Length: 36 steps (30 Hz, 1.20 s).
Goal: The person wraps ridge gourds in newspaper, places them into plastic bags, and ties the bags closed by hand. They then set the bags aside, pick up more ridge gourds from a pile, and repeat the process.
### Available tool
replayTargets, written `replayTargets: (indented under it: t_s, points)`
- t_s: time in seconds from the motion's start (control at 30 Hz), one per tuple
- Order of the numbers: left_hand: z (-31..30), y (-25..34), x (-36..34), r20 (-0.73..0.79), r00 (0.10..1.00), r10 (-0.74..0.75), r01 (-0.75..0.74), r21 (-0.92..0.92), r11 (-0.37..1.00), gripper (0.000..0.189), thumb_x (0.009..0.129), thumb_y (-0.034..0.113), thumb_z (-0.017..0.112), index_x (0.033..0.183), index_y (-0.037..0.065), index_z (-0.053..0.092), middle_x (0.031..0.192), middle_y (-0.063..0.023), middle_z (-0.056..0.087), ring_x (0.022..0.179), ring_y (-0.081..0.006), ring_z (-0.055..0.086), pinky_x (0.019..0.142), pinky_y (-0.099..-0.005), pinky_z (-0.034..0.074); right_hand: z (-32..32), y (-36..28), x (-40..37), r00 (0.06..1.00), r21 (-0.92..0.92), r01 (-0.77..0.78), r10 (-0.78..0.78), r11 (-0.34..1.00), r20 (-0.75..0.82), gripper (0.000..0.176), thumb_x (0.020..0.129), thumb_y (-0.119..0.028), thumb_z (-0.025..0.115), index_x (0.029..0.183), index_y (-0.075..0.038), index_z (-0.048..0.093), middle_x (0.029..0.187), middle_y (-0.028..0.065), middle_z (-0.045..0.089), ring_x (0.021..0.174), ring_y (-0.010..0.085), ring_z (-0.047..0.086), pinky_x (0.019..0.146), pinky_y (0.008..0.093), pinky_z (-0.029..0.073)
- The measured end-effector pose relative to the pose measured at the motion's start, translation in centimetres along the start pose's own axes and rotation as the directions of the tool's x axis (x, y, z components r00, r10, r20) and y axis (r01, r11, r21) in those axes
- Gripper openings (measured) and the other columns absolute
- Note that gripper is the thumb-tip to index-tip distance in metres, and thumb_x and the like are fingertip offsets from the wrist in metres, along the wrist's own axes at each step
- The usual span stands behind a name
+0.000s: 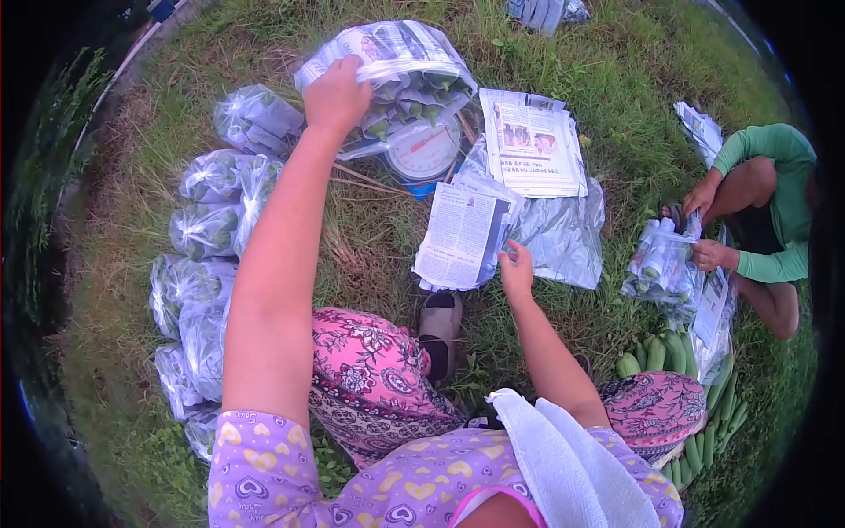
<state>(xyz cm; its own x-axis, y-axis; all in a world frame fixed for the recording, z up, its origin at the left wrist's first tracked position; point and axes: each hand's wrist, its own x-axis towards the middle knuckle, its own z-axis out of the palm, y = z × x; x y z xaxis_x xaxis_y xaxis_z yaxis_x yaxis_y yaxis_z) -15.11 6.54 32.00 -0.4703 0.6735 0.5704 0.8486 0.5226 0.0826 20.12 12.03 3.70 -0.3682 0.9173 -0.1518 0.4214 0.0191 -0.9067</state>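
Note:
My left hand (339, 95) is closed on the rim of a clear plastic bag (387, 62) lined with newspaper. Green vegetables (427, 101) with stems show at its mouth. The bag rests on a dial weighing scale (424, 151) with a white face and a red pointer. My right hand (517, 264) has its fingers curled at the right edge of a stack of cut newspaper sheets (458, 231), seemingly pinching it. Beside that hand, clear plastic bags (563, 233) lie flat, partly beneath another newspaper pile (532, 145).
Several filled, tied plastic bags (204, 229) line the grass at left. On the right, a person in a green sleeve (766, 145) handles a bag of newspaper-wrapped items (658, 260). Long green vegetables (669, 352) lie near my right knee. A sandal (440, 326) shows below the newspaper.

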Motion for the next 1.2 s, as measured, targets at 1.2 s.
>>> replayTargets:
  t_s: [1.2]
  points:
    - [-6.5,9.3,-1.7,0.399,0.912,0.093,0.244,-0.711,0.659,0.023,0.087,0.014,0.05,0.096,-0.004,0.061,0.086,-0.0121,0.064,0.08,-0.017,0.058,0.074,-0.031,0.044,10.9,-14.0,6.2,0.776,0.779,-0.613,-0.084,0.132,0.625,0.047,0.094,-0.037,0.044,0.128,-0.005,0.042,0.131,0.0129,0.046,0.12,0.0285,0.044,0.101,0.0481,0.033]
